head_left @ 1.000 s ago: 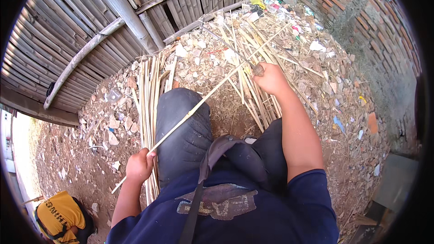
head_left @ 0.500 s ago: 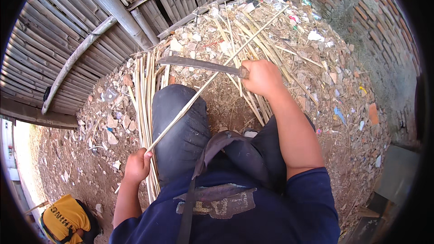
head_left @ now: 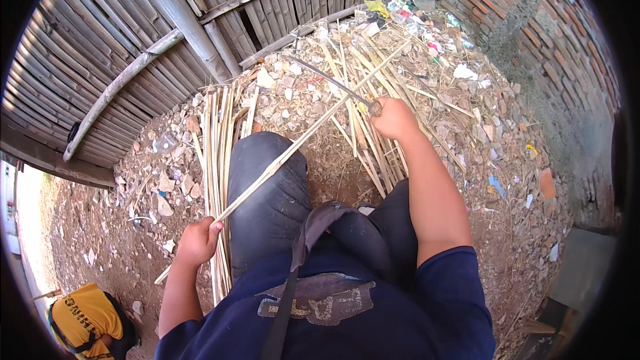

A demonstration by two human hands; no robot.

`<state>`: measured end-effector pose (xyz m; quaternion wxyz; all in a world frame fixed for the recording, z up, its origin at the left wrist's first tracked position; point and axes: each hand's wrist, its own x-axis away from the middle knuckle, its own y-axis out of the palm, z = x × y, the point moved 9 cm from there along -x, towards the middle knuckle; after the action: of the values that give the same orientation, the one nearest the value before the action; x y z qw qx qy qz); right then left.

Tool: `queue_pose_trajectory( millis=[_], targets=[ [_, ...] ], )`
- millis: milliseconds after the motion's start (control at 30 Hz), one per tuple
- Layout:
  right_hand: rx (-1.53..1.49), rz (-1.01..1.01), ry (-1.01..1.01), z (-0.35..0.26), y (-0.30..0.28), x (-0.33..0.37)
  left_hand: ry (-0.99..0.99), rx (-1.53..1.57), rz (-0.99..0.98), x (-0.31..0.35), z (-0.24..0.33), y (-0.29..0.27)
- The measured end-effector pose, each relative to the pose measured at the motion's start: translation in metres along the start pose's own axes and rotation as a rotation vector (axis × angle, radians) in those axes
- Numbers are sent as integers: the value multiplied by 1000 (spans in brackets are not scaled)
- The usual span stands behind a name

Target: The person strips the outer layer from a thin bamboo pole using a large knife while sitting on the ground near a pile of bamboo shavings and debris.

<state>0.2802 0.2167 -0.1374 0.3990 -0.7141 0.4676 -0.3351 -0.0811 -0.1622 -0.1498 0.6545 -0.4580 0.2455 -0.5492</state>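
Observation:
My left hand (head_left: 199,241) is closed around the lower part of a long pale bamboo strip (head_left: 270,172). The strip slants up across my left thigh toward the far right, and its short tail sticks out below the fist. In my right hand (head_left: 395,120) is the handle of a machete (head_left: 327,77). The narrow dark blade points up and left, its edge nearly toward the camera, and lies close to or across the strip; contact cannot be made out. Beside my left leg lies a bundle of bamboo strips (head_left: 215,140). More loose strips (head_left: 383,150) lie ahead of my right knee.
A bamboo-slat wall (head_left: 113,27) with poles stands at the left and far side. A brick wall (head_left: 547,47) rises on the right. Rubble and litter (head_left: 413,13) cover the ground. A person in a yellow shirt (head_left: 87,320) is low at the lower left.
The machete has turned from broadside to nearly edge-on, its tip swinging up and right. My right hand moved slightly right and nearer. More of the strip's tail now shows below my left hand.

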Motion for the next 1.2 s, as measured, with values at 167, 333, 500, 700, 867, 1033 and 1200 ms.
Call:
queue_pose_trajectory(
  millis=[167, 333, 500, 700, 867, 1033, 1200],
  targets=[
    [96, 8, -151, -54, -6, 37, 1, 46, -53, 11, -17, 9],
    [-179, 58, 91, 58, 3, -16, -3, -52, 12, 6, -11, -1],
    [-147, 76, 9, 8, -26, 17, 60, -20, 37, 12, -9, 1],
    [-97, 129, 60, 53, -10, -9, 14, -71, 85, 12, -16, 4],
    [-617, 250, 248, 78, -29, -7, 34, -32, 97, 17, -11, 2],
    [-618, 209, 66, 39, -31, 6, -35, -11, 84, 20, -12, 17],
    [-1013, -50, -93, -13, -11, 14, -20, -130, 239, 29, -13, 11]
  ],
)
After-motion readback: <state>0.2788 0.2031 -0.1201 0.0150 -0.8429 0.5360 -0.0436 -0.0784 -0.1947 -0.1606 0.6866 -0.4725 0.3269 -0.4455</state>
